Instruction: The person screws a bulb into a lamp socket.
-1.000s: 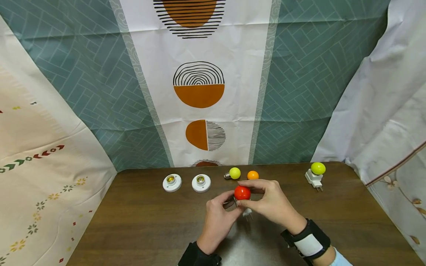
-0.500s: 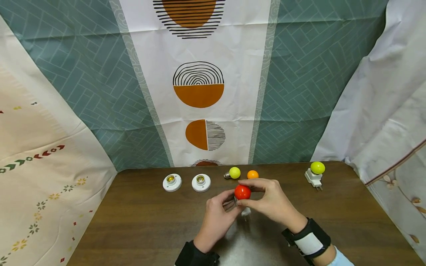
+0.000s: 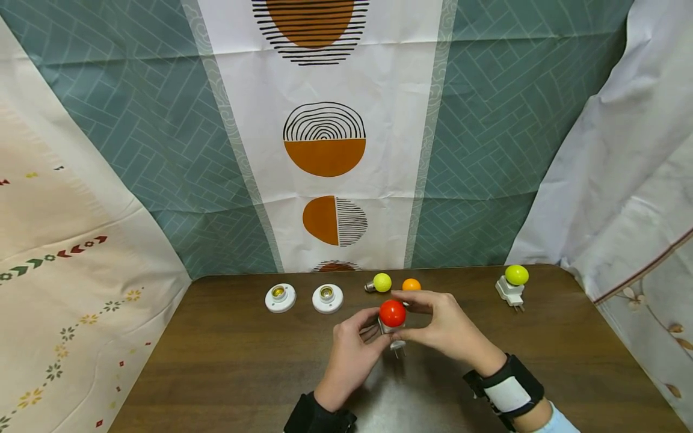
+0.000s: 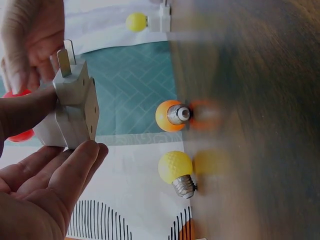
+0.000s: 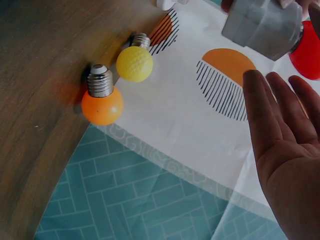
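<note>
My left hand (image 3: pixel 352 355) pinches a white plug-in lamp socket (image 4: pixel 75 107) between thumb and fingers, its two metal prongs pointing away from the bulb. A round red light bulb (image 3: pixel 392 313) sits in the socket, above the table. Around the bulb's right side is my right hand (image 3: pixel 452 331), its thumb tip by the socket and its index finger just behind the bulb. The right wrist view shows that hand's fingers (image 5: pixel 262 110) fairly straight and spread away from the red bulb, and the socket as a grey block at the top.
A yellow bulb (image 3: pixel 382 282) and an orange bulb (image 3: pixel 411 284) lie behind the hands. Two round white lamp holders (image 3: pixel 280 305) stand at the back left of the brown table (image 3: pixel 243 361). Toward the back right, a yellow-green bulb (image 3: pixel 517 275) sits in another plug-in socket (image 3: pixel 511 292).
The right hand's fingers have loosened from the red bulb and spread wider, with the thumb lower by the socket. The left hand keeps holding the socket, which has shifted slightly left.
</note>
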`<state>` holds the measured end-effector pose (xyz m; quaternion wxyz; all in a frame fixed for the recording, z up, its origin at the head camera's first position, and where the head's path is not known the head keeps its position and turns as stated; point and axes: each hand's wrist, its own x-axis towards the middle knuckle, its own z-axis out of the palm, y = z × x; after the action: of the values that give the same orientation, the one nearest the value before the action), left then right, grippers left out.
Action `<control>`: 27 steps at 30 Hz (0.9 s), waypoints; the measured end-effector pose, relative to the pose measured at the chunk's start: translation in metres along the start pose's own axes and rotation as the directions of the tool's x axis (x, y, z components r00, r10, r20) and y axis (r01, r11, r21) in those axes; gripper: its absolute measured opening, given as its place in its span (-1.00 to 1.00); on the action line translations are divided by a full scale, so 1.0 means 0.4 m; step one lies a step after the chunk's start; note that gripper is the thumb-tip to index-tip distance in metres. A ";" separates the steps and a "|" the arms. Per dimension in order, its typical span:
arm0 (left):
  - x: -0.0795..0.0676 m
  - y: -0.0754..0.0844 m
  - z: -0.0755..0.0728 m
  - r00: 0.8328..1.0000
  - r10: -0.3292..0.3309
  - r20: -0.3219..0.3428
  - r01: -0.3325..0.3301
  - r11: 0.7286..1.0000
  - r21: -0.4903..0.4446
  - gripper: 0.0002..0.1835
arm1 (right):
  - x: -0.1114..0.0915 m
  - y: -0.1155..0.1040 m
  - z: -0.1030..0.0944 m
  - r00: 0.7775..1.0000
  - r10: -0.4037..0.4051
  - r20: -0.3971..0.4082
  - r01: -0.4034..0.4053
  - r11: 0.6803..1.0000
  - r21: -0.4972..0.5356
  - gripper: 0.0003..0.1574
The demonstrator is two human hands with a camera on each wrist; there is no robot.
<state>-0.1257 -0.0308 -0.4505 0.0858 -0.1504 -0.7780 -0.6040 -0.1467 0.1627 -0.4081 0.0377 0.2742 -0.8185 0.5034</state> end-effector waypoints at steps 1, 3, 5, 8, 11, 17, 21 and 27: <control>-0.001 0.000 0.000 1.000 -0.005 -0.001 0.005 1.000 0.000 -0.58 | 0.000 0.003 0.000 1.000 0.015 0.008 -0.015 1.000 -0.005 -0.24; -0.001 0.003 -0.001 1.000 -0.016 -0.002 0.016 1.000 0.003 -0.58 | 0.000 0.009 0.000 0.999 0.038 0.030 -0.037 0.999 -0.023 -0.24; -0.002 0.006 -0.002 1.000 -0.023 -0.001 0.023 1.000 0.006 -0.58 | 0.000 0.014 0.001 0.997 0.055 0.053 -0.053 0.998 -0.037 -0.25; -0.003 0.006 -0.003 1.000 -0.023 0.001 0.023 1.000 0.007 -0.59 | 0.001 0.019 0.002 0.994 0.070 0.085 -0.067 0.997 -0.037 -0.27; -0.004 0.005 -0.003 1.000 -0.014 0.007 0.014 1.000 0.004 -0.59 | 0.003 0.023 0.003 0.992 0.072 0.108 -0.070 0.997 -0.018 -0.30; -0.003 0.005 -0.003 1.000 -0.014 0.027 0.014 1.000 -0.021 -0.58 | 0.006 0.030 0.005 0.989 0.063 0.133 -0.067 0.997 0.027 -0.43; -0.002 0.003 -0.003 0.999 -0.024 0.039 0.024 1.000 -0.017 -0.58 | 0.006 0.034 0.007 0.988 0.063 0.139 -0.068 0.997 0.033 -0.49; -0.001 -0.002 -0.004 0.999 0.000 0.044 0.000 1.000 0.009 -0.57 | 0.007 0.040 0.010 0.988 0.060 0.145 -0.068 0.996 0.056 -0.51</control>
<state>-0.1255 -0.0325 -0.4510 0.0695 -0.1631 -0.7824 -0.5970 -0.1562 0.1636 -0.4221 -0.0458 0.2842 -0.8117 0.5082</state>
